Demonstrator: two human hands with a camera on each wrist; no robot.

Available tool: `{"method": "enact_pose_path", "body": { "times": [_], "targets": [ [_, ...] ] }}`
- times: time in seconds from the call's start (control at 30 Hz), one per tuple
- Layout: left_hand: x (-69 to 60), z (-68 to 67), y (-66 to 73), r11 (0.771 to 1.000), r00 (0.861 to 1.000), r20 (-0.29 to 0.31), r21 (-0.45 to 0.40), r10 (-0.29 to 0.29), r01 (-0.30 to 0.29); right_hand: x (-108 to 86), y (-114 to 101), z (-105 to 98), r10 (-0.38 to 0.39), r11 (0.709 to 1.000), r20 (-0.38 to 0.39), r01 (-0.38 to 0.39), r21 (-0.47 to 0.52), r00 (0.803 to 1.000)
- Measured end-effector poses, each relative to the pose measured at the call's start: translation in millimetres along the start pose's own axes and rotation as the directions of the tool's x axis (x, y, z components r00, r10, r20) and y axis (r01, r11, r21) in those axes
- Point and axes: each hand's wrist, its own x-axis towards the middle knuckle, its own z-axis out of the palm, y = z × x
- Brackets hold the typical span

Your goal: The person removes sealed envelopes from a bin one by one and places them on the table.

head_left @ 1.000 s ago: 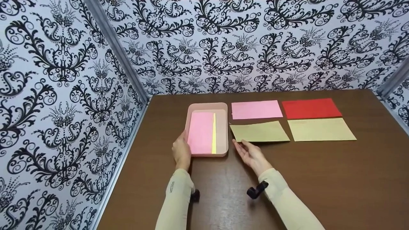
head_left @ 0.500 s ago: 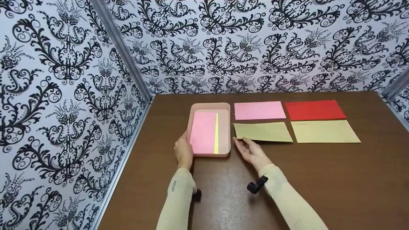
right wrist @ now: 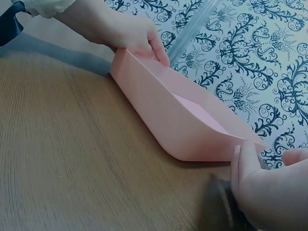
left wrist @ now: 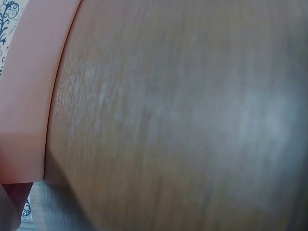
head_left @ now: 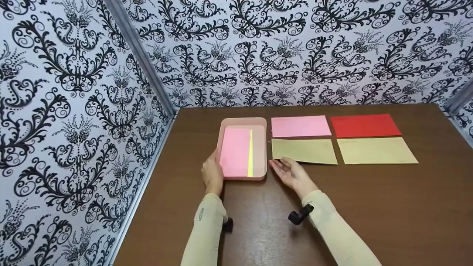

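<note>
My left hand (head_left: 213,173) holds the near left side of a light pink tray (head_left: 260,147). In the right wrist view that hand (left wrist: 7,209), seen here only at the edge of the left wrist view, grips the tray's corner. Inside the tray lie a pink envelope (head_left: 235,152) and a yellow strip of paper (head_left: 251,155) showing beside it. My right hand (head_left: 293,176), with fingers extended and apart, is at the near left corner of a olive-yellow envelope (head_left: 305,150). The envelope's near edge casts a shadow; whether the fingers touch it I cannot tell.
Beyond the olive-yellow envelope lies a pink envelope (head_left: 300,126). Further right are a red envelope (head_left: 365,125) and a pale yellow one (head_left: 377,150). The brown table (head_left: 255,225) meets patterned walls (head_left: 273,55) at the back and left.
The olive-yellow envelope's raised near edge has come down and it lies flatter. My right hand has eased slightly away from it. The left hand stays on the tray; the head view has shifted slightly.
</note>
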Motion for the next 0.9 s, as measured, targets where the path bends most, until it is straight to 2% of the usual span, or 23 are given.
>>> {"method": "enact_pose_path", "body": {
  "times": [0.17, 0.53, 0.9],
  "targets": [
    [0.3, -0.3, -0.1, 1.0, 1.0, 0.0, 0.021, 0.009, -0.009, -1.9, -0.5, -0.5, 0.003, 1.0, -0.006, -0.003, 0.011, 1.0],
    [0.4, -1.0, 1.2, 0.999, 0.998, 0.038, 0.024, -0.04, 0.039, -10.7, -3.5, 0.5, 0.015, 0.997, -0.006, -0.015, 0.074, 1.0],
    [-0.5, 0.0, 0.1, 1.0, 0.999, 0.029, 0.014, -0.022, 0.022, -17.3, -6.1, 0.4, 0.002, 0.998, 0.009, -0.003, 0.058, 1.0]
  ]
}}
